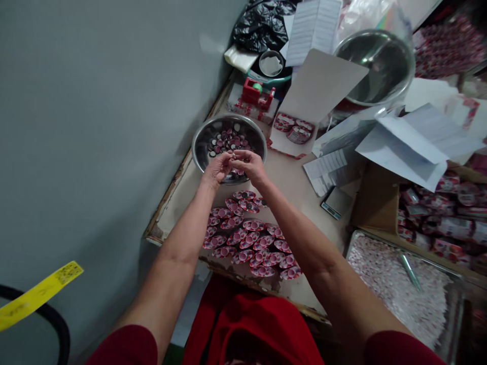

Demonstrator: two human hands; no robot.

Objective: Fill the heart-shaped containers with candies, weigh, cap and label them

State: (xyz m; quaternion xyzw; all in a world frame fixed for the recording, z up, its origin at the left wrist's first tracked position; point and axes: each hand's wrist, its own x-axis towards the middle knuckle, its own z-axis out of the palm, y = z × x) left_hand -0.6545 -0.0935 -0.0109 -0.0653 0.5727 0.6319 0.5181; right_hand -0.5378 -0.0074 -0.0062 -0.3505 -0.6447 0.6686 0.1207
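Observation:
My left hand [219, 168] and my right hand [251, 165] meet fingertip to fingertip above the near part of a steel bowl [198, 147]. Both have their fingers pinched together, and a tiny pale spot shows between them, too small to name. Inside the bowl lie many small round pieces [230, 139], some pink and some whitish. Below my wrists, on the table, stand rows of red and pink oval packs [249, 238], most with a round pink piece on top. My forearms hide some packs at both sides.
Behind the bowl are a red tape dispenser [258, 94] and an open carton [292, 144] of packs. A small scale [337, 202], papers [403, 144], a large steel bowl [409, 76], a box of packs [375, 203] and a tray [352, 243] stand right. A wall [95, 126] borders the left.

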